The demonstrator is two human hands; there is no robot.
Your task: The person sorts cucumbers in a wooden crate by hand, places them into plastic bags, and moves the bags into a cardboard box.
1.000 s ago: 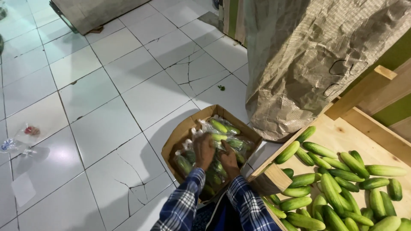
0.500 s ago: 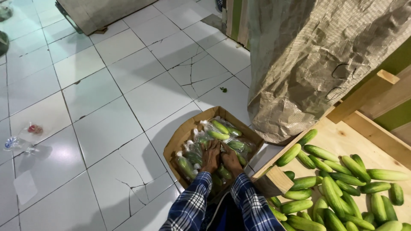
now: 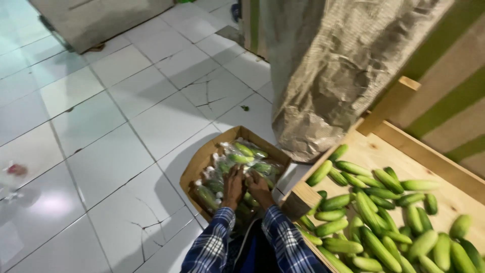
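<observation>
hands (image 3: pixel 246 184) drawn together | gripping bagged cucumbers (image 3: pixel 242 156) | box (image 3: pixel 199 167) walls close

Both arms are stretched forward and downward from the lower edge of the view, side by side; each is covered to the wrist by a blue-and-white checked sleeve (image 3: pixel 214 242); the left hand (image 3: pixel 234 186) is laid palm down just left of the right hand (image 3: pixel 258 188), knuckles turned upward and fingers pointed away from the body; the right hand is likewise turned palm down, its fingers bent slightly; the two hands are held close together, almost touching; whether anything is gripped cannot be made out.
</observation>
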